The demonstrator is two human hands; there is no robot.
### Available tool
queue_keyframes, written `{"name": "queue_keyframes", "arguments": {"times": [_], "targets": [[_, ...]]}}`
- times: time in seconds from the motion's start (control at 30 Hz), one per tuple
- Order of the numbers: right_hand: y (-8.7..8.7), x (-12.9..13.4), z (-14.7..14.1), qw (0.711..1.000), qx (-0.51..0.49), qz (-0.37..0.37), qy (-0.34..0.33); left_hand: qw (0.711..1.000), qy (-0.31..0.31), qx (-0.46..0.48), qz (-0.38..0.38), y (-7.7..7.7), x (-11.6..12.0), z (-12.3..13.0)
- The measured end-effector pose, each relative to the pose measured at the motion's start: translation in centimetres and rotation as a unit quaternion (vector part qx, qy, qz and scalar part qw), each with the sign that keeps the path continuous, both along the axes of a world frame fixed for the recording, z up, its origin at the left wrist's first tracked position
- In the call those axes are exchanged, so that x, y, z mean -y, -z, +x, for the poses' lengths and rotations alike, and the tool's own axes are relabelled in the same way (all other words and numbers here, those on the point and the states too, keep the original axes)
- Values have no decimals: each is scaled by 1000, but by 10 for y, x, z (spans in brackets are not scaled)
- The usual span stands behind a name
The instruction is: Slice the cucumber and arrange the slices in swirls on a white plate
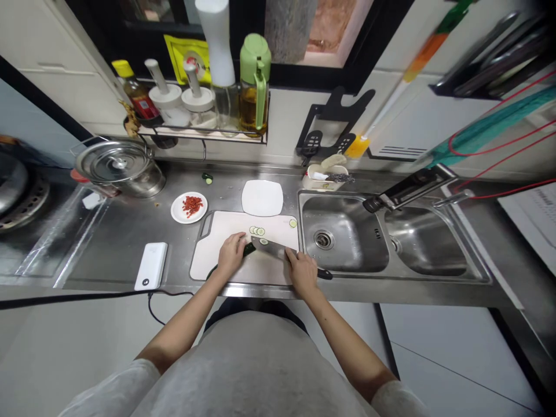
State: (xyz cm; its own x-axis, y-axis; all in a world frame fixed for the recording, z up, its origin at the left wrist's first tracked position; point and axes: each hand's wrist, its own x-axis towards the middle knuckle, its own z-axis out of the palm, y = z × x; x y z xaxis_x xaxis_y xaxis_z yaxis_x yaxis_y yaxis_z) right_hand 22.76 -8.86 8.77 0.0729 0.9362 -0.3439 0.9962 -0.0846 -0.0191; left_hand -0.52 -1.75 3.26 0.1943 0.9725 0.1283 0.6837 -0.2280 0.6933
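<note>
A white cutting board (204, 255) lies on the steel counter in front of me. My left hand (231, 253) is closed on a dark green cucumber (249, 249), which shows past my fingertips and again beneath my wrist. My right hand (302, 270) grips a kitchen knife (273, 248) near the heel of its blade, and the black handle sticks out to the right. The blade's tip is beside the cucumber's cut end. One slice (263, 241) is against the blade. Several cucumber slices (257, 230) overlap just beyond it, and a single slice (293, 223) rests at the board's far right corner.
Behind the board are a white square plate (262, 197), a plate of chopped red pieces (190, 208) and a cucumber end (207, 178). A lidded steel pot (121, 168) and white power bank (151, 266) are left. Right is a double sink (343, 231). A condiment rack (208, 133) hangs above.
</note>
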Motion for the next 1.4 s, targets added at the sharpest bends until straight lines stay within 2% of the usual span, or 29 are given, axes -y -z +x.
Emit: {"name": "queue_keyframes", "arguments": {"times": [0.1,0.23,0.33,0.47,0.67,0.87,1.07,1.3,1.4], "targets": [[1,3,3,1000,4,23,-8,999,44,12,-12,-9,-13,8],[3,6,4,999,2,49,-20,991,131,-28,-28,-18,-27,23],[5,7,5,998,4,52,-30,987,154,-41,-37,-21,-30,31],[7,10,10,999,8,49,-22,988,140,-34,-54,-21,-32,37],[13,28,28,999,23,45,15,988,64,-30,-134,-11,-48,48],[16,50,44,997,31,44,55,982,90,-124,-113,-2,-71,62],[18,56,48,994,41,77,62,974,92,-187,-86,2,-78,68],[19,50,47,993,4,78,92,983,79,-138,-88,9,-80,64],[22,43,46,983,-88,91,131,996,4,-58,-70,8,-75,49]]}}
